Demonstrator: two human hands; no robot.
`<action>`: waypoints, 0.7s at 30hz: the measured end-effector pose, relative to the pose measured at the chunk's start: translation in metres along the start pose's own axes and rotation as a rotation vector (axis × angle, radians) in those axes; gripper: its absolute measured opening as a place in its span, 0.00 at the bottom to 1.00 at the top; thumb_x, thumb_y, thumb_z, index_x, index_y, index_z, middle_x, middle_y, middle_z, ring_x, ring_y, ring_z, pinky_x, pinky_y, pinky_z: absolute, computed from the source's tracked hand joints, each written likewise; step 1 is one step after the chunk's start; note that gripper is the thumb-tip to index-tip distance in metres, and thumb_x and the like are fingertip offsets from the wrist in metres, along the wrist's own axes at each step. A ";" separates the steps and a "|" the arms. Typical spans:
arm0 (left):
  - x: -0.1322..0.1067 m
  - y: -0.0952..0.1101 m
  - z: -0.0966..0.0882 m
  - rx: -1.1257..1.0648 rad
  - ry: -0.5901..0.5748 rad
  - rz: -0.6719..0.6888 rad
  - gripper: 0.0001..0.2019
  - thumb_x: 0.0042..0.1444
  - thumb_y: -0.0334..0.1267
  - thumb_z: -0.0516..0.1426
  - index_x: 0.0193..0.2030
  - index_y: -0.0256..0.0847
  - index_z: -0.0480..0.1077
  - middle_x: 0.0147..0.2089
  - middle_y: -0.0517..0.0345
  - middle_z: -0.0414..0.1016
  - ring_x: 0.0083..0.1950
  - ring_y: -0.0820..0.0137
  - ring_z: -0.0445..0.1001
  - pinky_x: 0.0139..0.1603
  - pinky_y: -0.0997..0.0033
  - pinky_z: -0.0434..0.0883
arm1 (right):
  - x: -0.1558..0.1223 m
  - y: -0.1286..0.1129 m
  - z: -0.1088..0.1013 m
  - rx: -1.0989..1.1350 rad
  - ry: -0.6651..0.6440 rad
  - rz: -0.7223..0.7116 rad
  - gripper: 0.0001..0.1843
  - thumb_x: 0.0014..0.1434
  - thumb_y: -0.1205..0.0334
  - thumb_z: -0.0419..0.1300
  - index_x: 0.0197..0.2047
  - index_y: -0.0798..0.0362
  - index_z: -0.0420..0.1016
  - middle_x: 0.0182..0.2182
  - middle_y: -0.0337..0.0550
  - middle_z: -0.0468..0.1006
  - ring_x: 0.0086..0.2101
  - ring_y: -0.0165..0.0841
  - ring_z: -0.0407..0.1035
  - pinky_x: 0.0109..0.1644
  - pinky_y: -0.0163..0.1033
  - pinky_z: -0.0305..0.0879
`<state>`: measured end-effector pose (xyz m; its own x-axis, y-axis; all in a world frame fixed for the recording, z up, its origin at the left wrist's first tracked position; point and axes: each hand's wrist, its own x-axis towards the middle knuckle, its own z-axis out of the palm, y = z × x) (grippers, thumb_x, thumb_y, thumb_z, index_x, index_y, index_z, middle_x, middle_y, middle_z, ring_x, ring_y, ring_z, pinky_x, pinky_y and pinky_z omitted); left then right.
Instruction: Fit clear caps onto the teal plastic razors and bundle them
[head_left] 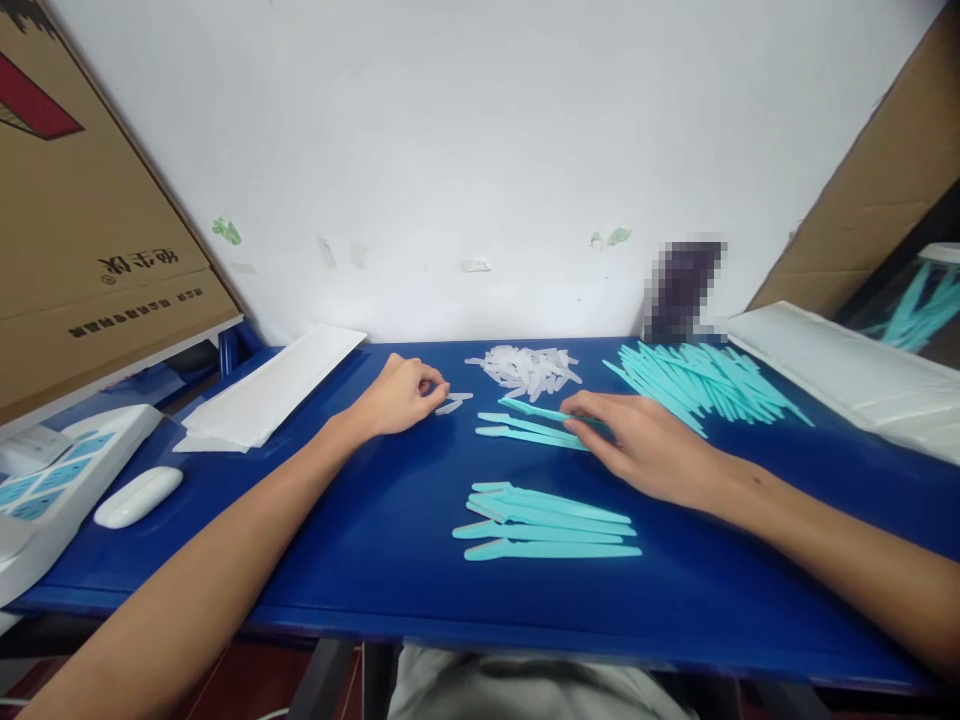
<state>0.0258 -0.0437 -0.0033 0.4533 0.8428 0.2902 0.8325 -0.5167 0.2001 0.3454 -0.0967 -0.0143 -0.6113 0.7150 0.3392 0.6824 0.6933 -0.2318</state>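
My right hand is closed, pinching the handle of a turquoise eyebrow razor whose blade end points left. Just below it lie two more razors, partly covered by my fingers. My left hand rests on the table with thumb and fingertips pressed together. Whatever it pinches, if anything, is too small to make out. Beside its fingertips are a few loose clear blade covers. Behind, a heap of the same translucent covers is piled up. Nearer me lies a group of several razors, blade ends left.
At the back right is a large pile of turquoise razors, with a white packet beyond. On the left are a flat white package, a white oval case and a power strip. A white wall bounds the blue table.
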 end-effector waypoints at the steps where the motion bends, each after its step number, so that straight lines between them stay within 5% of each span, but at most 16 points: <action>1: 0.000 0.001 0.001 0.025 0.013 -0.010 0.19 0.61 0.44 0.52 0.24 0.40 0.75 0.23 0.57 0.69 0.30 0.68 0.67 0.39 0.65 0.62 | 0.000 0.000 0.000 0.001 -0.002 -0.001 0.15 0.71 0.57 0.47 0.47 0.53 0.73 0.39 0.46 0.81 0.34 0.37 0.75 0.36 0.40 0.65; 5: -0.001 0.001 0.001 0.009 -0.089 -0.054 0.24 0.63 0.46 0.50 0.16 0.40 0.66 0.18 0.59 0.64 0.26 0.70 0.63 0.35 0.67 0.59 | 0.000 -0.001 0.000 0.006 -0.041 -0.003 0.15 0.71 0.59 0.47 0.47 0.53 0.73 0.39 0.47 0.81 0.34 0.36 0.74 0.36 0.40 0.64; 8: -0.003 -0.001 0.000 -0.049 -0.121 -0.079 0.18 0.63 0.46 0.50 0.28 0.40 0.72 0.20 0.61 0.66 0.23 0.72 0.63 0.29 0.69 0.59 | -0.001 -0.001 0.001 0.003 -0.053 0.000 0.14 0.70 0.59 0.47 0.47 0.53 0.73 0.39 0.47 0.81 0.33 0.36 0.74 0.35 0.40 0.64; 11: -0.004 -0.003 -0.001 -0.018 -0.084 0.047 0.14 0.62 0.42 0.52 0.48 0.39 0.74 0.38 0.53 0.76 0.35 0.67 0.73 0.38 0.67 0.67 | -0.001 -0.001 0.001 0.011 -0.053 -0.008 0.14 0.71 0.59 0.47 0.47 0.53 0.73 0.38 0.47 0.80 0.33 0.36 0.73 0.36 0.40 0.64; 14: -0.004 -0.003 0.000 0.004 -0.142 0.236 0.18 0.64 0.37 0.51 0.58 0.42 0.72 0.57 0.47 0.72 0.55 0.60 0.72 0.55 0.61 0.68 | -0.001 -0.001 0.001 0.017 -0.058 -0.005 0.14 0.71 0.59 0.46 0.46 0.53 0.72 0.38 0.46 0.80 0.34 0.35 0.73 0.37 0.40 0.64; 21: -0.008 0.001 -0.002 0.067 -0.293 0.245 0.21 0.66 0.33 0.46 0.61 0.41 0.71 0.55 0.46 0.74 0.54 0.60 0.73 0.57 0.60 0.67 | -0.002 -0.001 0.001 0.019 -0.098 0.013 0.16 0.72 0.57 0.45 0.47 0.52 0.72 0.39 0.46 0.80 0.34 0.36 0.73 0.37 0.41 0.64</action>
<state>0.0229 -0.0510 -0.0035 0.7051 0.7080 0.0397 0.7029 -0.7052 0.0935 0.3453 -0.0990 -0.0151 -0.6393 0.7289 0.2450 0.6837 0.6846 -0.2528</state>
